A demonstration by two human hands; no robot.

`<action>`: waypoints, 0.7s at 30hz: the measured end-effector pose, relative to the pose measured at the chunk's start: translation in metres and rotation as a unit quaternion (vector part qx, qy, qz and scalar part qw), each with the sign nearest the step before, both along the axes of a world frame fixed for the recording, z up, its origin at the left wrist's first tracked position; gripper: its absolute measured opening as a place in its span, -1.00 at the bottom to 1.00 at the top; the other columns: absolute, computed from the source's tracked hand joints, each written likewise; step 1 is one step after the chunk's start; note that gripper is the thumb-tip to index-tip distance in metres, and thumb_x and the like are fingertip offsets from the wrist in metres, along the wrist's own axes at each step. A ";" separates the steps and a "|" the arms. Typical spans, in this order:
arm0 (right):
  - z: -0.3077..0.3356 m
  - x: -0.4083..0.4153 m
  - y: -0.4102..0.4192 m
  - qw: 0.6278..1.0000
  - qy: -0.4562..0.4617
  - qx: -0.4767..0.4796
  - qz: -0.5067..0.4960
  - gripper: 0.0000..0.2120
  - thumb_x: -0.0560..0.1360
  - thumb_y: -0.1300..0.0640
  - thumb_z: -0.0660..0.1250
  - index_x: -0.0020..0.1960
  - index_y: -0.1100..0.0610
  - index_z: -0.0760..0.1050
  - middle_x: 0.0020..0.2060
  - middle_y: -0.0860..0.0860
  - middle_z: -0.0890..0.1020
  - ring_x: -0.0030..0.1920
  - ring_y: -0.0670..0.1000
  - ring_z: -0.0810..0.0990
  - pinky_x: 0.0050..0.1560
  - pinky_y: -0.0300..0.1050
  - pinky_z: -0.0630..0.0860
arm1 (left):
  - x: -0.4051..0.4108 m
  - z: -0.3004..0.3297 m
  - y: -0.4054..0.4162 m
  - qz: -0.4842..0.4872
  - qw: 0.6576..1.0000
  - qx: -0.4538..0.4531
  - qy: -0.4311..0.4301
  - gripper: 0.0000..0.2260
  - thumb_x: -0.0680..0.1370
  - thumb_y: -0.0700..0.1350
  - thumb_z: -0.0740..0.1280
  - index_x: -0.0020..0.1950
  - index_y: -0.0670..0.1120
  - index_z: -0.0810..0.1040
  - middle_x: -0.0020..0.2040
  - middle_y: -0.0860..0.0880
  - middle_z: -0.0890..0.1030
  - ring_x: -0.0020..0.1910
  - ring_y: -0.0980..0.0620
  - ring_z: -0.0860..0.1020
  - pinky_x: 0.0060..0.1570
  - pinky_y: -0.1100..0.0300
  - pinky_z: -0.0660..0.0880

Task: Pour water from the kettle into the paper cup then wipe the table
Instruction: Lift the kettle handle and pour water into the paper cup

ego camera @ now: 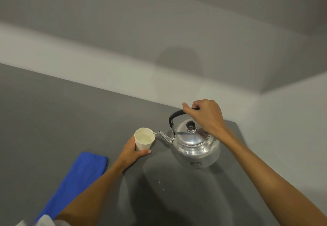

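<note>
Kettle (pixel 194 146) is tipped toward the paper cup (pixel 144 140), its thin spout (pixel 165 136) just at the cup's rim, and a fine thread of water seems to be going in. Polished metal, round-bellied, and with water inside it's likely heavy and sloshy, so the black handle (pixel 174 117) arching over the lid is the place to hold, away from the slick body. That's exactly where the right hand (pixel 206 115) is, fingers wrapped closed over the top of the handle, with the kettle hanging below the knuckles. Left of the kettle, the cup is light, thin-walled, easy to crush or tip. The left hand (pixel 133 151) curls around its lower side, thumb across the front, rim clear above the fingers. A few droplets glint on the grey table (pixel 53 119) in front of the kettle. Further left of the kettle, beyond the cup, a folded blue cloth (pixel 79 174) lies flat, soft and untouched, ready for wiping.
</note>
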State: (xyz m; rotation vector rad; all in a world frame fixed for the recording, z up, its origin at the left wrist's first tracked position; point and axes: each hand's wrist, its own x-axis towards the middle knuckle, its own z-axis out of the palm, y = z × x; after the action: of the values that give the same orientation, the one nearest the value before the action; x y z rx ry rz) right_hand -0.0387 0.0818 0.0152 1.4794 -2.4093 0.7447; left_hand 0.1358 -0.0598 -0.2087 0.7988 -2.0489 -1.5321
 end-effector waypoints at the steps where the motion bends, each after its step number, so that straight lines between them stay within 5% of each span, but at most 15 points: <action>1: 0.000 0.000 0.000 1.000 0.000 0.000 -0.001 -0.48 0.45 -0.08 0.33 -0.53 0.14 0.21 -0.60 0.05 0.20 -0.49 0.00 0.11 -0.45 -0.13 0.15 | 0.000 0.000 0.000 0.000 1.000 0.000 0.002 -0.32 0.31 0.01 0.56 0.33 0.07 0.31 0.20 0.09 0.49 0.16 0.09 0.45 0.13 0.24 0.34; 21: 0.002 0.001 0.000 1.000 0.008 0.002 0.000 -0.48 0.45 -0.09 0.32 -0.52 0.14 0.21 -0.60 0.04 0.20 -0.48 0.01 0.12 -0.44 -0.13 0.16 | 0.000 0.000 0.000 -0.001 1.000 0.006 -0.005 -0.29 0.31 0.03 0.55 0.37 0.03 0.29 0.24 0.05 0.48 0.19 0.05 0.44 0.16 0.19 0.36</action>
State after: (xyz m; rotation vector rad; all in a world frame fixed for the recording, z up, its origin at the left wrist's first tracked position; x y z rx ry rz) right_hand -0.0377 0.0820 0.0171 1.4818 -2.4010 0.7261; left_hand 0.1357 -0.0595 -0.2083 0.8106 -2.0496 -1.5452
